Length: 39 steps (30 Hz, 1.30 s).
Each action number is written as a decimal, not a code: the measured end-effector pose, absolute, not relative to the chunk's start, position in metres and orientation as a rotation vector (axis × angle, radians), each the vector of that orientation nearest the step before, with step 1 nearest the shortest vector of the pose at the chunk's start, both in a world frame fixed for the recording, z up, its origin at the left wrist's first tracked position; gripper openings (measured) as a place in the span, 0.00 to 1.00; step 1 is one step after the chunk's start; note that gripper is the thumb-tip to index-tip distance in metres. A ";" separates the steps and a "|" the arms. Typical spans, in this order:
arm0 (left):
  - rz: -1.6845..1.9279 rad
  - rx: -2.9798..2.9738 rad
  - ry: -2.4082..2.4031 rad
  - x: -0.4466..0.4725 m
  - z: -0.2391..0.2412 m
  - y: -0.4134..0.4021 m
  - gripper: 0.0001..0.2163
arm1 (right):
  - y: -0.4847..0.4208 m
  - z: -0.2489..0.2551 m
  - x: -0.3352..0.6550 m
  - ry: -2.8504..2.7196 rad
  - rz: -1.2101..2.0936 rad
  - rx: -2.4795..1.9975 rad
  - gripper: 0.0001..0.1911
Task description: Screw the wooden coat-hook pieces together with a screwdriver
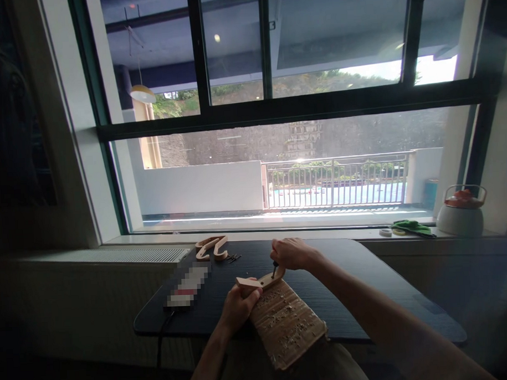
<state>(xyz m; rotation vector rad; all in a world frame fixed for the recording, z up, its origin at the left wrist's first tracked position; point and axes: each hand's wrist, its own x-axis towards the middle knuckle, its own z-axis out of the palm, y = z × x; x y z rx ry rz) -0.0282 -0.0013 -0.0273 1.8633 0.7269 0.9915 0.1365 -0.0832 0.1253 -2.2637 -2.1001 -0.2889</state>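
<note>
With the board as the centre of a clock and twelve towards the window, I see the person's left hand [240, 308] at ten, its thumb and fingers closed on the left end of a pale, curved wooden piece [265, 280]. That piece lies across the far end of a brown, ridged, rectangular wooden board [269, 329] littered with shavings, which juts past the near edge of a black, wood-grained table [340, 298]. At twelve, the right hand [294, 253] is wrapped around a slim dark tool [274, 271], held nearly upright with its tip down at the piece; the fist hides its handle. Towards eleven sit two more curved pale wooden pieces [220, 248], a few small dark screw-like bits [234, 258] just beside them.
</note>
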 end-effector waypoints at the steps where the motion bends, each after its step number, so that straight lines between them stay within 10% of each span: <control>1: 0.994 1.866 0.726 -0.028 -0.027 -0.001 0.16 | -0.084 0.125 0.137 -2.104 -0.292 -2.258 0.18; 39: 1.000 1.856 0.735 -0.027 -0.024 -0.004 0.16 | -0.085 0.128 0.133 -2.166 -0.367 -2.184 0.21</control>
